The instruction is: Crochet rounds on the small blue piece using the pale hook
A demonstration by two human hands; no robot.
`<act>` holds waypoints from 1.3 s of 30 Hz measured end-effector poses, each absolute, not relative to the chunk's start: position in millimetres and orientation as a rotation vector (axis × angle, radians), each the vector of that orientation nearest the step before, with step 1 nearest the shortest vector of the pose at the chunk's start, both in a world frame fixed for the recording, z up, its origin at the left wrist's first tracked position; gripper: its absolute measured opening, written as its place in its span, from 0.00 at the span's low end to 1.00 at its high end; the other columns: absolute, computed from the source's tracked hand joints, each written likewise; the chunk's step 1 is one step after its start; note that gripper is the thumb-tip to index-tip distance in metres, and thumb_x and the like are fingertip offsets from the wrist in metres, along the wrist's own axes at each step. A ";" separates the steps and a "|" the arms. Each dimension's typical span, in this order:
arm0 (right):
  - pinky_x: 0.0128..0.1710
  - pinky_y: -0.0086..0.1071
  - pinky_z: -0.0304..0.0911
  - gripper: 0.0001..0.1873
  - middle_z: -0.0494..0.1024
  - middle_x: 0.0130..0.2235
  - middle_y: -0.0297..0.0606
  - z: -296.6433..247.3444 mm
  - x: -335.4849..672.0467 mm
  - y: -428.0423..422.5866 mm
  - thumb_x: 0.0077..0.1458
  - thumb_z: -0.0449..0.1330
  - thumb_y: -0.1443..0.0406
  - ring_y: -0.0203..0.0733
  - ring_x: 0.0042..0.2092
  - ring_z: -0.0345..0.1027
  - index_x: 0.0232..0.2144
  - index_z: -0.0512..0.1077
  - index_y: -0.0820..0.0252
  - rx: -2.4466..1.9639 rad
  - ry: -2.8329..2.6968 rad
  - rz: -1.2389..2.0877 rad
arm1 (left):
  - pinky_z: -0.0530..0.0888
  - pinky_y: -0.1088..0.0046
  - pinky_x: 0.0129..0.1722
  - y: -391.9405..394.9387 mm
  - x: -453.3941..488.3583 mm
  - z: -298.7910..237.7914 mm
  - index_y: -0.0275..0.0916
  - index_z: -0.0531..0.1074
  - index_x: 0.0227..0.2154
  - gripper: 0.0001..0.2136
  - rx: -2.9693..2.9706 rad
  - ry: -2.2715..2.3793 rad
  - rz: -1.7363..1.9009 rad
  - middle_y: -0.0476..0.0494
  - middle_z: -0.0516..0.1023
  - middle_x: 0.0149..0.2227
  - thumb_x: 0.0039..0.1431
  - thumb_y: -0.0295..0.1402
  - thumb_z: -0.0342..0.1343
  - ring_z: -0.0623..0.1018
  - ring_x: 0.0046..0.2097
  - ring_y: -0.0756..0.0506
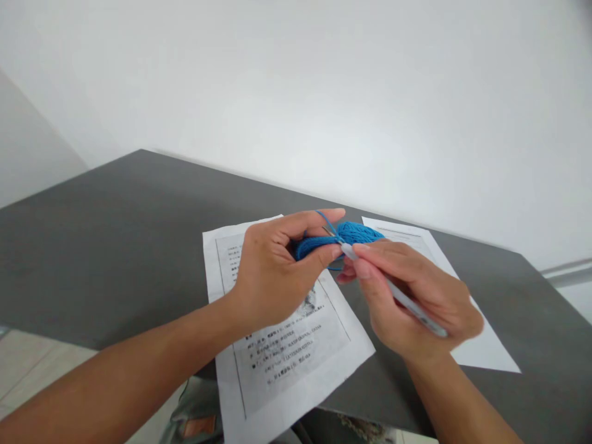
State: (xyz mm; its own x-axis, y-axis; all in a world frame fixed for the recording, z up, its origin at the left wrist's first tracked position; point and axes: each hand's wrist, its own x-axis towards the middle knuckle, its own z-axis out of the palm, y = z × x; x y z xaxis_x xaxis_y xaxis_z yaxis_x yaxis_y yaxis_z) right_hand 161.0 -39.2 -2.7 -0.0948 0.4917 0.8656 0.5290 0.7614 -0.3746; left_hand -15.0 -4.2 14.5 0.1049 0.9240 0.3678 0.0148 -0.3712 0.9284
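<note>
We are in a plain indoor room, at a desk spot in what could be a home or a small office; we cannot tell which. A dark grey table (115,246) with a smooth matt top stands close to a bare white wall (324,92). Two printed pages lie on it: a sheet of paper (287,345) with lines of text and a small picture, and a second sheet (481,351) to its right. Pale floor tiles (32,364) show past the table's near left edge. Blue yarn (356,233) and a crochet hook (407,302) above the pages point to quiet handwork at a desk.
</note>
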 end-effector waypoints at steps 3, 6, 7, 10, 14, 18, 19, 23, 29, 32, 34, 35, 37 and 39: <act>0.25 0.34 0.79 0.14 0.89 0.38 0.36 -9.9 154.7 -36.9 0.64 0.70 0.72 0.39 0.28 0.81 0.48 0.86 0.50 -0.759 -1.454 0.353 | 0.85 0.70 0.39 -2.8 -15.7 12.5 0.41 0.88 0.47 0.15 1.317 0.810 1.309 0.48 0.89 0.34 0.56 0.31 0.75 0.87 0.36 0.45; 0.26 0.34 0.82 0.07 0.88 0.33 0.34 -12.8 150.2 -35.9 0.66 0.70 0.67 0.40 0.27 0.82 0.45 0.87 0.52 -0.741 -1.312 0.584 | 0.85 0.69 0.41 -2.2 -15.4 9.3 0.42 0.88 0.47 0.15 1.143 0.708 1.269 0.47 0.91 0.39 0.55 0.31 0.77 0.87 0.38 0.45; 0.26 0.34 0.82 0.06 0.88 0.33 0.34 -13.2 149.2 -35.8 0.66 0.70 0.66 0.40 0.27 0.82 0.44 0.87 0.52 -0.737 -1.289 0.625 | 0.85 0.69 0.42 -2.2 -15.1 8.4 0.43 0.88 0.46 0.15 1.107 0.680 1.267 0.47 0.91 0.39 0.55 0.31 0.77 0.87 0.38 0.45; 0.25 0.35 0.82 0.07 0.87 0.33 0.34 -13.7 147.2 -36.5 0.67 0.69 0.67 0.40 0.26 0.82 0.45 0.86 0.52 -0.718 -1.298 0.614 | 0.85 0.71 0.41 -2.1 -13.9 7.4 0.44 0.88 0.45 0.15 1.017 0.616 1.256 0.48 0.91 0.38 0.54 0.30 0.78 0.87 0.36 0.47; 0.32 0.40 0.83 0.17 0.89 0.40 0.38 -12.0 147.2 -40.5 0.65 0.68 0.73 0.44 0.34 0.84 0.51 0.85 0.48 -0.781 -1.536 0.198 | 0.85 0.70 0.40 -0.2 -12.0 9.3 0.43 0.87 0.45 0.18 0.888 0.580 1.230 0.49 0.90 0.35 0.50 0.29 0.80 0.88 0.37 0.46; 0.38 0.43 0.84 0.29 0.89 0.45 0.44 -8.3 150.6 -44.6 0.59 0.70 0.77 0.50 0.41 0.86 0.61 0.80 0.51 -0.820 -1.804 -0.290 | 0.85 0.72 0.41 1.6 -12.7 12.1 0.42 0.88 0.43 0.17 0.829 0.551 1.189 0.47 0.90 0.34 0.49 0.28 0.80 0.88 0.38 0.46; 0.38 0.44 0.85 0.31 0.89 0.45 0.45 -7.8 151.7 -44.7 0.59 0.70 0.77 0.51 0.42 0.86 0.62 0.79 0.52 -0.816 -1.837 -0.347 | 0.85 0.74 0.40 1.6 -13.5 12.7 0.42 0.88 0.43 0.15 0.827 0.536 1.170 0.47 0.91 0.36 0.51 0.28 0.79 0.88 0.38 0.47; 0.41 0.49 0.86 0.33 0.89 0.45 0.47 -7.2 156.0 -40.6 0.60 0.70 0.76 0.55 0.44 0.86 0.65 0.76 0.56 -0.716 -1.889 -0.405 | 0.84 0.77 0.39 1.0 -17.0 15.8 0.42 0.88 0.41 0.11 0.799 0.487 1.143 0.46 0.91 0.36 0.55 0.27 0.77 0.88 0.37 0.48; 0.36 0.46 0.85 0.31 0.89 0.44 0.47 0.2 161.0 -34.0 0.61 0.69 0.78 0.51 0.42 0.86 0.64 0.76 0.56 -0.603 -1.953 -0.328 | 0.85 0.70 0.37 2.8 -21.3 22.3 0.41 0.88 0.40 0.13 0.847 0.559 1.172 0.45 0.90 0.33 0.50 0.27 0.78 0.87 0.33 0.46; 0.36 0.46 0.85 0.33 0.89 0.45 0.47 4.2 164.9 -33.3 0.60 0.69 0.79 0.52 0.43 0.86 0.65 0.76 0.55 -0.596 -1.967 -0.293 | 0.83 0.71 0.35 4.9 -23.1 23.4 0.41 0.89 0.40 0.16 0.870 0.607 1.173 0.44 0.90 0.33 0.46 0.28 0.81 0.86 0.33 0.46; 0.37 0.45 0.85 0.34 0.89 0.45 0.46 5.8 168.4 -33.4 0.60 0.69 0.79 0.52 0.43 0.86 0.66 0.76 0.54 -0.603 -1.986 -0.282 | 0.82 0.70 0.35 6.4 -23.8 23.4 0.40 0.89 0.40 0.17 0.883 0.632 1.168 0.44 0.89 0.32 0.44 0.28 0.81 0.86 0.33 0.45; 0.37 0.45 0.85 0.35 0.89 0.45 0.46 6.3 170.3 -33.5 0.60 0.69 0.79 0.51 0.43 0.86 0.66 0.76 0.53 -0.610 -1.995 -0.281 | 0.82 0.70 0.34 7.1 -24.0 23.4 0.40 0.89 0.40 0.17 0.888 0.643 1.166 0.44 0.89 0.32 0.44 0.28 0.81 0.86 0.33 0.45; 0.37 0.45 0.85 0.35 0.89 0.46 0.46 6.9 173.7 -33.6 0.61 0.69 0.78 0.51 0.43 0.86 0.67 0.75 0.52 -0.619 -2.007 -0.290 | 0.82 0.70 0.34 8.3 -24.3 23.5 0.40 0.89 0.40 0.18 0.895 0.663 1.159 0.44 0.89 0.32 0.43 0.28 0.81 0.85 0.32 0.45; 0.38 0.44 0.85 0.34 0.89 0.45 0.47 6.9 176.0 -33.7 0.61 0.70 0.78 0.51 0.43 0.86 0.67 0.75 0.54 -0.613 -2.018 -0.310 | 0.82 0.70 0.34 9.1 -24.6 23.8 0.40 0.89 0.39 0.17 0.906 0.678 1.156 0.44 0.88 0.31 0.42 0.27 0.81 0.85 0.32 0.46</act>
